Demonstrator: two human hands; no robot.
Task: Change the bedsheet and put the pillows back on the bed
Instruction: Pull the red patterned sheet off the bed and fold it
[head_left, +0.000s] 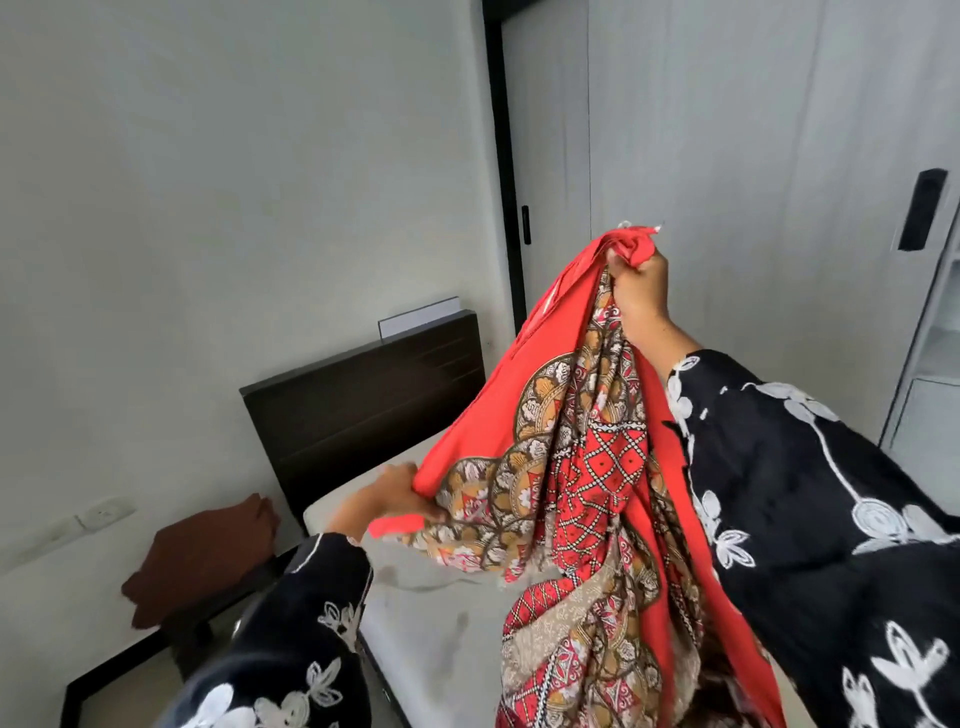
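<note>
bedsheet (587, 467): red cloth with a plain red border; inner field of tan and white scalloped floral fans and a red diamond lattice with black-and-white dotted lines. bunched, hanging in folds above the bare grey mattress (426, 623). right hand (641, 291): raised, fist closed round a gathered red corner. left hand (395, 499): lower, near the dark headboard (363, 405), fingers gripping the red edge; cloth stretched between both hands. brown cloth (202, 561): heaped beside the bed.
</note>
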